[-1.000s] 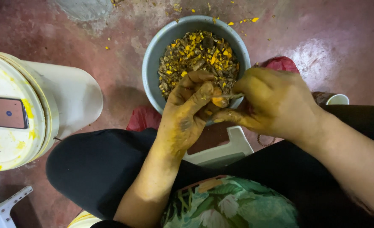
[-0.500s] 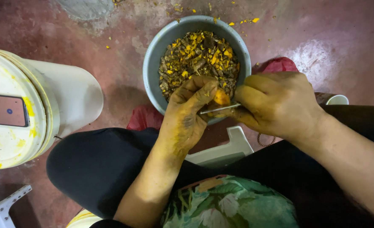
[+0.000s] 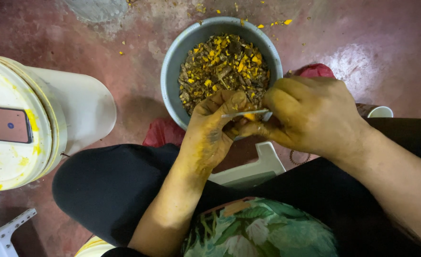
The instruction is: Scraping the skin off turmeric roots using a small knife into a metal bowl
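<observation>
My left hand (image 3: 213, 131), stained yellow, pinches a small orange-yellow root piece (image 3: 250, 116) just over the near rim of a grey metal bowl (image 3: 172, 62). My right hand (image 3: 308, 114) grips a thin metal blade (image 3: 246, 113) that lies across the root piece. The bowl holds a heap of brown and yellow peelings (image 3: 225, 66). Both hands meet above my knees, with the fingertips touching around the root.
A white bucket (image 3: 72, 109) lies on its side at the left, a phone (image 3: 6, 124) resting on its lid. A red plastic bag (image 3: 163, 133) sits under the bowl. A white stool (image 3: 251, 171) shows between my legs. A white cup (image 3: 379, 112) stands at right. Yellow scraps dot the reddish floor.
The blade has shifted across the root piece and my left fingers have turned it slightly. Bowl and bucket have stayed put.
</observation>
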